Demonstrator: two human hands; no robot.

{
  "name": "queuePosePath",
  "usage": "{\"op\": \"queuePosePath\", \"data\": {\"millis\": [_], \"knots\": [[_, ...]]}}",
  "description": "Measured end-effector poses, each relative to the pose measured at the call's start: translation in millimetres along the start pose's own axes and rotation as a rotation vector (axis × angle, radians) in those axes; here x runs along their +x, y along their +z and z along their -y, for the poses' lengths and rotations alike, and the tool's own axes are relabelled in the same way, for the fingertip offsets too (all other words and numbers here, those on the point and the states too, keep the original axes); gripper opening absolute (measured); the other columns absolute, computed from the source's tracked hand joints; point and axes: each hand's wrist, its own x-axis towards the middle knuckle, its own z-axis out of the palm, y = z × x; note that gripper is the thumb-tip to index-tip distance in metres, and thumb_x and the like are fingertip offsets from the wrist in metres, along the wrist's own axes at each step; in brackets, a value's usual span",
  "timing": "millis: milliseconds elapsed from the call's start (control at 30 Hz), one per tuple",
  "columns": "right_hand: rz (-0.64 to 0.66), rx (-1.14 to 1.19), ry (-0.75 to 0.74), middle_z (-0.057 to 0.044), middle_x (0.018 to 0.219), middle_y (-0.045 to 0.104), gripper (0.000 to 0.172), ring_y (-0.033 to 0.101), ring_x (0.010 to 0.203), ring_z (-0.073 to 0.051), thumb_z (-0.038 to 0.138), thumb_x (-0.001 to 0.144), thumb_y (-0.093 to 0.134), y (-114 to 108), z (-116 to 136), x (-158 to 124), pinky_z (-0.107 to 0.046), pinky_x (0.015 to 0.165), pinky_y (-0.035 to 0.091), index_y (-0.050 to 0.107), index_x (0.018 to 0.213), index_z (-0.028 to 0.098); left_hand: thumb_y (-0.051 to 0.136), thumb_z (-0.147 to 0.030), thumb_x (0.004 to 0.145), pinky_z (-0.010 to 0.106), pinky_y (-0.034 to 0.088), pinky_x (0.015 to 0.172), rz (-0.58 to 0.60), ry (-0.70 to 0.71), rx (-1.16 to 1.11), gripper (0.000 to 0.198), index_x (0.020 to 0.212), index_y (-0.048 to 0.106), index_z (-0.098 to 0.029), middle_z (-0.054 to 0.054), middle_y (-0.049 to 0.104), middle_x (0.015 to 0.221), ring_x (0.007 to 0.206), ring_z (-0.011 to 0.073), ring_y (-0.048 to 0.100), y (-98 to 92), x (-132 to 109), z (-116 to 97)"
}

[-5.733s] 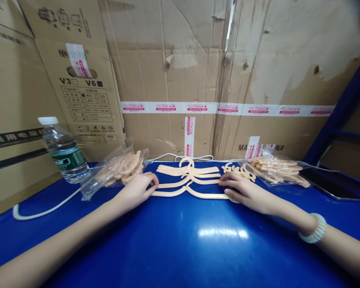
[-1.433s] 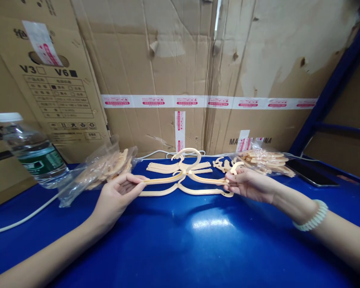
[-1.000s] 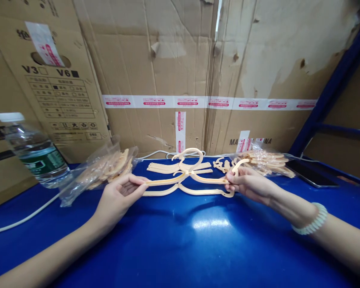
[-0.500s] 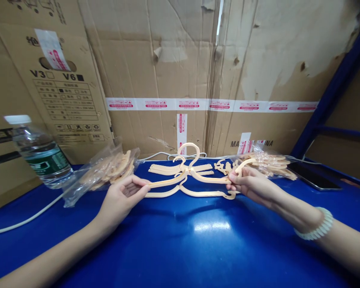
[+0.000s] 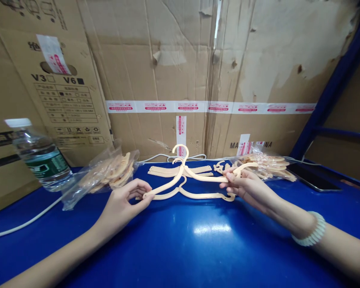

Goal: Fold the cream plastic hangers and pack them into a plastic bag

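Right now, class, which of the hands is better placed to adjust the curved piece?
Right hand, I'd judge: it holds the curved piece at the right end of the held hanger; whether the two touch is hidden. The left hand grips the other end, so seems better for steadying.

Head-worn view, forward and down

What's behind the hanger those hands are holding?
Behind the hanger, flat beige strips lie on the blue table, with cardboard farther back. The hanger covers the strips' middle, so that part is hidden.
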Motion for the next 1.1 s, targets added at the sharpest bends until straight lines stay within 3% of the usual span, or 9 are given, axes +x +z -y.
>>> {"op": "queuePosePath", "data": {"millis": [100, 200, 300, 533, 633, 733, 833, 1100], "knots": [[0.012, 0.014, 0.041, -0.004, 0.082, 0.066, 0.028, 0.068, 0.073, -0.017, 0.026, 0.069, 0.085, 1, -2, 0, -0.022, 0.055, 0.053, 0.066, 0.087, 0.018, 0.066, -0.036, 0.082, 0.025, 0.052, 0.063, 0.043, 0.177, 0.214, 0.015, 0.086, 0.069, -0.023, 0.001, 0.069, 0.075, 0.064, 0.0162, 0.064, -5.3, 0, -2], [0.051, 0.010, 0.034, -0.004, 0.089, 0.068, 0.028, 0.067, 0.078, -0.016, 0.034, 0.071, 0.084, 1, -2, 0, -0.021, 0.055, 0.050, 0.067, 0.088, 0.019, 0.061, -0.032, 0.086, 0.026, 0.050, 0.066, 0.167, 0.339, 0.367, 0.015, 0.092, 0.072, -0.025, 0.001, 0.072, 0.080, 0.069, 0.0170, 0.065, -14.5, 3, -1], [0.091, -0.015, -0.009, -0.004, 0.095, 0.067, 0.029, 0.060, 0.075, -0.013, 0.042, 0.073, 0.082, -2, 3, 2, -0.018, 0.053, 0.047, 0.070, 0.085, 0.018, 0.057, -0.030, 0.087, 0.027, 0.049, 0.070, 0.255, 0.420, 0.510, 0.017, 0.094, 0.073, -0.026, 0.002, 0.074, 0.083, 0.072, 0.0188, 0.067, -25.6, 9, 5], [0.120, -0.158, -0.074, 0.000, 0.061, 0.060, 0.031, 0.044, 0.051, -0.008, 0.040, 0.065, 0.086, -26, 30, 15, -0.019, 0.043, 0.035, 0.077, 0.082, 0.016, 0.060, -0.031, 0.084, 0.030, 0.050, 0.075, 0.313, 0.437, 0.549, 0.015, 0.084, 0.075, -0.029, 0.003, 0.074, 0.079, 0.075, 0.0218, 0.068, -47.3, 22, 1], [0.216, -0.362, -0.043, -0.003, 0.067, 0.066, 0.028, 0.050, 0.054, -0.010, 0.038, 0.062, 0.086, -38, 40, 18, -0.021, 0.046, 0.039, 0.077, 0.078, 0.018, 0.058, -0.030, 0.086, 0.030, 0.051, 0.079, 0.362, 0.465, 0.560, 0.017, 0.084, 0.075, -0.029, 0.003, 0.073, 0.080, 0.077, 0.0209, 0.068, -51.1, 23, 1], [0.413, -0.699, -0.050, -0.005, 0.076, 0.070, 0.026, 0.056, 0.061, -0.014, 0.040, 0.067, 0.083, -44, 49, 17, -0.025, 0.054, 0.044, 0.077, 0.078, 0.017, 0.054, -0.027, 0.090, 0.028, 0.051, 0.074, 0.377, 0.520, 0.607, 0.020, 0.087, 0.074, -0.027, 0.004, 0.072, 0.083, 0.076, 0.0194, 0.066, -51.1, 22, 5], [0.595, -0.997, -0.034, -0.004, 0.074, 0.069, 0.029, 0.059, 0.066, -0.017, 0.043, 0.073, 0.078, -42, 54, 14, -0.028, 0.062, 0.046, 0.075, 0.081, 0.016, 0.050, -0.025, 0.094, 0.026, 0.048, 0.067, 0.382, 0.577, 0.641, 0.023, 0.088, 0.072, -0.023, 0.004, 0.069, 0.085, 0.073, 0.0172, 0.064, -48.8, 20, 11], [0.639, -1.327, -0.195, -0.005, 0.080, 0.066, 0.030, 0.060, 0.079, -0.022, 0.048, 0.076, 0.072, -40, 40, 16, -0.033, 0.072, 0.045, 0.071, 0.075, 0.017, 0.049, -0.025, 0.097, 0.028, 0.046, 0.069, 0.439, 0.570, 0.691, 0.020, 0.092, 0.068, -0.021, 0.004, 0.066, 0.086, 0.076, 0.0180, 0.062, -47.0, 18, 20]]}}
